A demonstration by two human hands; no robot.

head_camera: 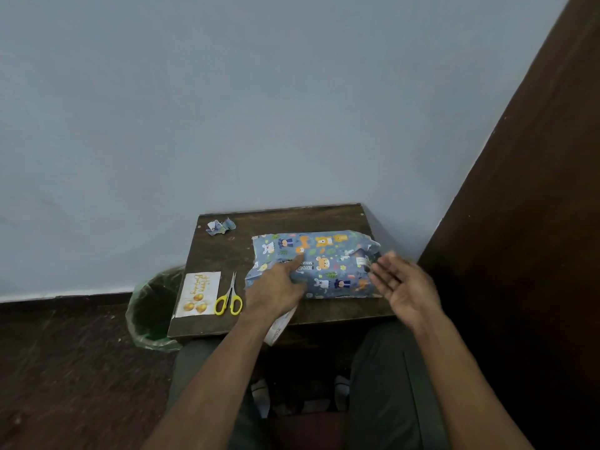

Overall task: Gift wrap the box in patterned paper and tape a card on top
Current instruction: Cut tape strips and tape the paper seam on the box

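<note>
Left hand (279,289) pins the blue animal-print wrapped box (324,266) on the small dark wooden table (220,251), forefinger out; right hand (404,285) hovers open, empty. Crease that loose right end flat before taping.

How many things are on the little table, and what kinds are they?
Wrapped box: 1
Card: 1
Scissors: 1
Paper scrap: 1
Total: 4
The left hand presses on the box; the right hand is open beside it.
</note>
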